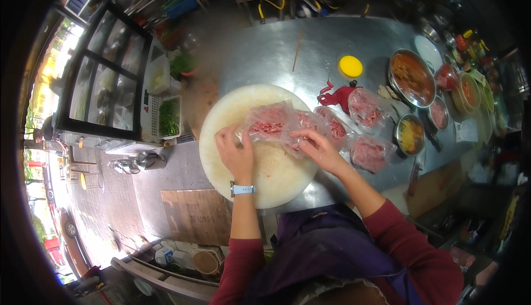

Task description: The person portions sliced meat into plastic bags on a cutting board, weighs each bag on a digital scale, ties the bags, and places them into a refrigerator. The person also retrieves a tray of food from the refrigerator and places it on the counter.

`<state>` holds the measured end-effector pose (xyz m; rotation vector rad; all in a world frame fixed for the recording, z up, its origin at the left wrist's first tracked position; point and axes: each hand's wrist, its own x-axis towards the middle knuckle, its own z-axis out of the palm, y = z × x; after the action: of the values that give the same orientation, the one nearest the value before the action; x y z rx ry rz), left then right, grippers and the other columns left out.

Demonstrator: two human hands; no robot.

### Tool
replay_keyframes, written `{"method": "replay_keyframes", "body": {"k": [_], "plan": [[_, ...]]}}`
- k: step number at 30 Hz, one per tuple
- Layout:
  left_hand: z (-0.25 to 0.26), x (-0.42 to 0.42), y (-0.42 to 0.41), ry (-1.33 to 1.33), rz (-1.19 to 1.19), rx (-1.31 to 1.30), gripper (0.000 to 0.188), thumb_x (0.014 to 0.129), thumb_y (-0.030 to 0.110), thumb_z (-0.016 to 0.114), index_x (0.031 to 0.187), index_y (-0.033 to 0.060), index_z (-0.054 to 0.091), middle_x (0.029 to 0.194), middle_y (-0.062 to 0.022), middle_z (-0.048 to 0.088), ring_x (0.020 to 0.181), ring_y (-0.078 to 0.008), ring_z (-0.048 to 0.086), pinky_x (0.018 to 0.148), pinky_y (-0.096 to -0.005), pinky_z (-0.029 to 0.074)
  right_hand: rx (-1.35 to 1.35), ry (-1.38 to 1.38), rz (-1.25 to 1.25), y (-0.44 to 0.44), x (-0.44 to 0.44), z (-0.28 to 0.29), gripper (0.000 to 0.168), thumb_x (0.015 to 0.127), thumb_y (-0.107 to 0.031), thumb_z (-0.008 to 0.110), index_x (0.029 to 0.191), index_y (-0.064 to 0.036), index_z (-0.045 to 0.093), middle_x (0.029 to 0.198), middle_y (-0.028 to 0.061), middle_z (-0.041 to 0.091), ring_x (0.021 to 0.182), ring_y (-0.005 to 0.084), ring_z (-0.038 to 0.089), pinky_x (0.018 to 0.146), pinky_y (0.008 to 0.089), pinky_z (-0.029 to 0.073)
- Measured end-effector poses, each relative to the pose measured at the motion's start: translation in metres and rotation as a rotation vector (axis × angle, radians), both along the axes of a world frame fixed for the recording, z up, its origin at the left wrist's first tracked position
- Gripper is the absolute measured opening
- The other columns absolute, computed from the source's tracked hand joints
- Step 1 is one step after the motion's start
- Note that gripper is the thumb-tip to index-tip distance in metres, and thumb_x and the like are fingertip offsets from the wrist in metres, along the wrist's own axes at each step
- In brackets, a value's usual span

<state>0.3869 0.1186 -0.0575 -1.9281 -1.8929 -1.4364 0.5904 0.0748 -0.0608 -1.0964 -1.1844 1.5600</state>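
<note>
A clear plastic bag of sliced raw meat point(267, 124) lies on a round white cutting board point(265, 180). My left hand point(235, 147), with a watch at the wrist, pinches the bag's left edge. At its right end my right hand point(316, 147) has its fingers on the plastic, by another meat bag point(306, 119). More bags of meat lie to the right: one point(332, 126) overlaps the board's edge, one point(366, 108) is beside a red plastic bag point(342, 96), and another point(371, 153) rests on the steel table.
On the steel table point(257, 43) are a yellow round lid point(351, 66), a wooden stick point(297, 52), a large bowl of reddish stew point(412, 77), a bowl of yellow food point(409, 134) and a bowl of pink meat point(438, 113). A knife point(417, 172) lies at the right edge. A glass-door cabinet point(103, 77) stands left.
</note>
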Motion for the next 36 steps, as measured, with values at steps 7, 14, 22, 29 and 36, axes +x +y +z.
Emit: {"method": "replay_keyframes", "body": {"k": [7, 14, 22, 29, 36], "plan": [[-0.044, -0.033, 0.003, -0.724, -0.279, -0.663, 0.017, 0.078, 0.013, 0.062, 0.090, 0.0017, 0.056, 0.078, -0.0092, 0.055, 0.076, -0.0188, 0.053, 0.073, -0.0295, 0.043, 0.071, -0.115, 0.044, 0.004, -0.008, 0.005, 0.027, 0.088, -0.010, 0.048, 0.114, -0.004, 0.052, 0.112, 0.0062, 0.053, 0.100, 0.0137, 0.053, 0.084, 0.0267, 0.043], [0.052, 0.001, -0.041, -0.478, -0.607, -0.414, 0.011, 0.077, 0.007, 0.059, 0.084, -0.0007, 0.057, 0.086, -0.0093, 0.059, 0.080, -0.0172, 0.055, 0.077, -0.0280, 0.044, 0.804, -0.307, 0.098, 0.013, -0.047, 0.072, 0.033, 0.080, -0.014, 0.054, 0.112, -0.007, 0.055, 0.109, 0.0114, 0.056, 0.103, 0.0282, 0.052, 0.088, 0.0387, 0.042], [0.023, -0.042, -0.071, -0.736, -0.211, -0.721, 0.021, 0.085, 0.007, 0.045, 0.065, 0.0025, 0.047, 0.059, -0.0025, 0.047, 0.058, -0.0110, 0.046, 0.056, -0.0252, 0.038, 0.711, -0.744, -0.036, -0.012, -0.002, 0.042, 0.039, 0.072, -0.008, 0.058, 0.110, -0.013, 0.057, 0.106, 0.0059, 0.060, 0.099, 0.0265, 0.056, 0.092, 0.0406, 0.039], [0.030, -0.023, -0.069, -1.306, -0.398, -0.605, 0.018, 0.083, 0.011, 0.050, 0.066, 0.0030, 0.047, 0.060, -0.0019, 0.045, 0.057, -0.0090, 0.041, 0.054, -0.0234, 0.035, 0.616, -1.383, 0.393, 0.016, 0.011, -0.026, 0.020, 0.069, -0.012, 0.057, 0.088, -0.013, 0.064, 0.095, 0.0067, 0.059, 0.095, 0.0224, 0.053, 0.090, 0.0415, 0.034], [0.014, -0.010, -0.066, -0.730, -0.569, -0.675, 0.028, 0.081, 0.009, 0.055, 0.106, -0.0006, 0.060, 0.076, -0.0045, 0.059, 0.066, -0.0114, 0.051, 0.062, -0.0267, 0.043, 0.756, -1.200, 0.223, 0.006, 0.013, -0.047, 0.016, 0.070, -0.013, 0.055, 0.083, -0.009, 0.061, 0.093, 0.0088, 0.057, 0.090, 0.0247, 0.055, 0.081, 0.0401, 0.040]]}}
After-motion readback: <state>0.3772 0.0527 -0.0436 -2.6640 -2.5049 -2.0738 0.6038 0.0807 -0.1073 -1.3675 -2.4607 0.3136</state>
